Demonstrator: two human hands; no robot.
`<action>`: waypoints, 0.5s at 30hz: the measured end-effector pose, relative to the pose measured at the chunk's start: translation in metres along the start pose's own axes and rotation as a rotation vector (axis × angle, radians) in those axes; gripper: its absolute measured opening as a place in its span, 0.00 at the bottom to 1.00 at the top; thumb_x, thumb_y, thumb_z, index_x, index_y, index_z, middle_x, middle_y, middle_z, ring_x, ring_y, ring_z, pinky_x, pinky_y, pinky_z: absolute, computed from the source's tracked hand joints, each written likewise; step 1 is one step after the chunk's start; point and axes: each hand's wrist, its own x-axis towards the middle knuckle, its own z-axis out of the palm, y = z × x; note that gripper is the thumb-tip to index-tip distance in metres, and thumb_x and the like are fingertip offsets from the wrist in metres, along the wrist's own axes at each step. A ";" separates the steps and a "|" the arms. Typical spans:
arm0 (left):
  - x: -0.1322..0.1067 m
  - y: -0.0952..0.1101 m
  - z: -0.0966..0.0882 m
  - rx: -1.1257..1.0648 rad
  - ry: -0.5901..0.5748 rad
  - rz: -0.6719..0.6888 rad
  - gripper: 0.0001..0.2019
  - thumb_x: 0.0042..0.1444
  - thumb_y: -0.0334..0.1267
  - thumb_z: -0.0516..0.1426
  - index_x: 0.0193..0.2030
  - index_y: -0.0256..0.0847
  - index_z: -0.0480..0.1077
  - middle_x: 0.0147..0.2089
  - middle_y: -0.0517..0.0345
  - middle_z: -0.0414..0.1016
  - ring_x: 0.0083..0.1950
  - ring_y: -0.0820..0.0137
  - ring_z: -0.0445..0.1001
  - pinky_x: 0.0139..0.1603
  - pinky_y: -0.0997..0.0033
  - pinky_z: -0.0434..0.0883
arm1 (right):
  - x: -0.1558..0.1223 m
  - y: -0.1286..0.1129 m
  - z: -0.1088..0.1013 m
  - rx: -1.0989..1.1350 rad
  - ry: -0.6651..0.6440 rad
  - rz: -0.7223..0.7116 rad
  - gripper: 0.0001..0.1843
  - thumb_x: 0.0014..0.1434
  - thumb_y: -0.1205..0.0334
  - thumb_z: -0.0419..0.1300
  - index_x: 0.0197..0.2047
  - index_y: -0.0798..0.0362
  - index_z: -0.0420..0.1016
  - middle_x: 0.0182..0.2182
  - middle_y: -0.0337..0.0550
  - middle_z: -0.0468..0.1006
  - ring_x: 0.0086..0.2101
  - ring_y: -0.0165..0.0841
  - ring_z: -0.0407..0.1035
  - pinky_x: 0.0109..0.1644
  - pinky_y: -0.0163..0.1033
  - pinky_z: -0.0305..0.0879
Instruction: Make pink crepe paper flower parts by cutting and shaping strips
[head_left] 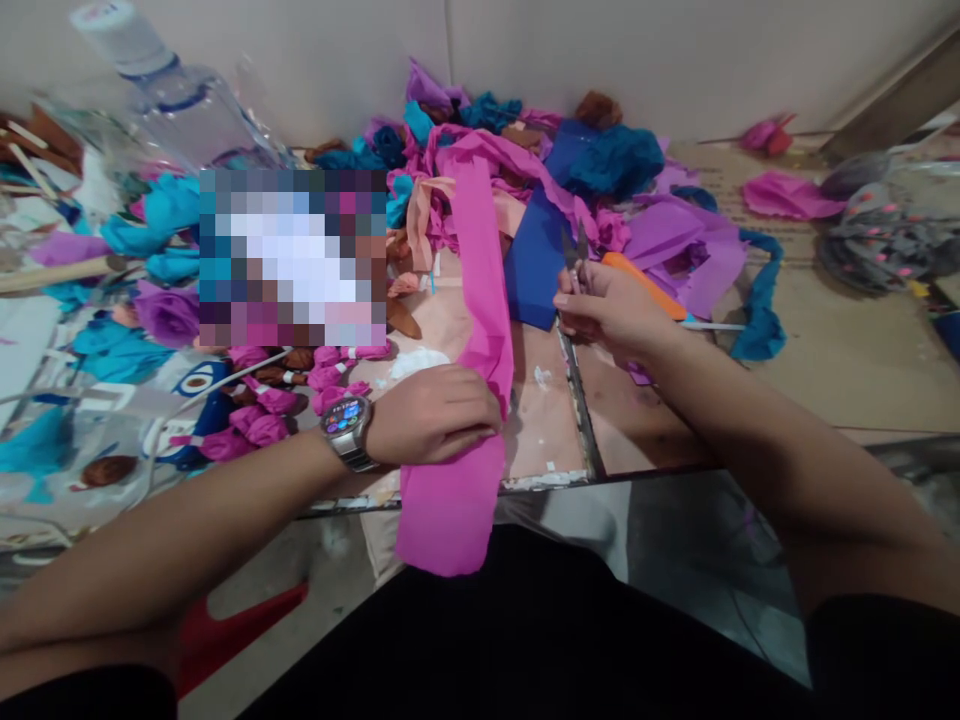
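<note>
My left hand, with a wristwatch on the wrist, is closed and pressed on a long strip of pink crepe paper. The strip runs from the paper pile at the back, across the table and over its front edge. My right hand is closed on a small pair of scissors, whose blades point up just right of the strip.
A pile of purple, blue and pink crepe paper covers the back of the table. Small pink and brown paper buds lie at left near blue and purple paper flowers. A plastic bottle stands back left.
</note>
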 end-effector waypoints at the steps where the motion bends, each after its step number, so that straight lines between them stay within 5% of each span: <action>1: 0.000 0.000 0.001 0.000 -0.011 0.004 0.06 0.70 0.34 0.57 0.49 0.44 0.76 0.45 0.50 0.86 0.48 0.62 0.83 0.51 0.59 0.79 | -0.003 0.000 0.001 -0.046 0.001 -0.020 0.19 0.55 0.56 0.77 0.36 0.48 0.70 0.19 0.26 0.59 0.17 0.24 0.51 0.20 0.33 0.53; 5: 0.001 0.001 0.003 -0.008 -0.023 0.012 0.07 0.71 0.34 0.57 0.49 0.44 0.76 0.45 0.49 0.86 0.49 0.62 0.83 0.53 0.59 0.79 | -0.013 0.000 0.009 -0.405 -0.004 -0.188 0.13 0.65 0.51 0.69 0.50 0.47 0.80 0.25 0.34 0.71 0.22 0.30 0.63 0.26 0.36 0.62; 8: 0.002 0.000 0.004 -0.006 -0.006 0.010 0.07 0.70 0.34 0.57 0.50 0.44 0.77 0.45 0.49 0.86 0.49 0.62 0.83 0.52 0.59 0.79 | -0.016 0.002 0.016 -0.644 -0.137 -0.393 0.14 0.70 0.57 0.62 0.56 0.46 0.82 0.44 0.45 0.82 0.42 0.39 0.77 0.50 0.47 0.76; 11: 0.002 0.000 0.004 -0.011 0.001 0.016 0.07 0.70 0.34 0.58 0.51 0.43 0.77 0.46 0.49 0.86 0.48 0.62 0.83 0.51 0.60 0.79 | -0.018 0.005 0.020 -0.807 -0.298 -0.515 0.23 0.70 0.66 0.57 0.64 0.43 0.79 0.63 0.50 0.76 0.62 0.45 0.72 0.68 0.55 0.69; 15: 0.003 0.000 0.004 -0.004 0.007 0.024 0.09 0.71 0.35 0.57 0.53 0.42 0.77 0.46 0.50 0.86 0.47 0.62 0.82 0.49 0.60 0.79 | -0.021 0.010 0.022 -0.978 -0.328 -0.519 0.38 0.62 0.76 0.57 0.70 0.37 0.74 0.74 0.47 0.63 0.71 0.46 0.64 0.71 0.59 0.67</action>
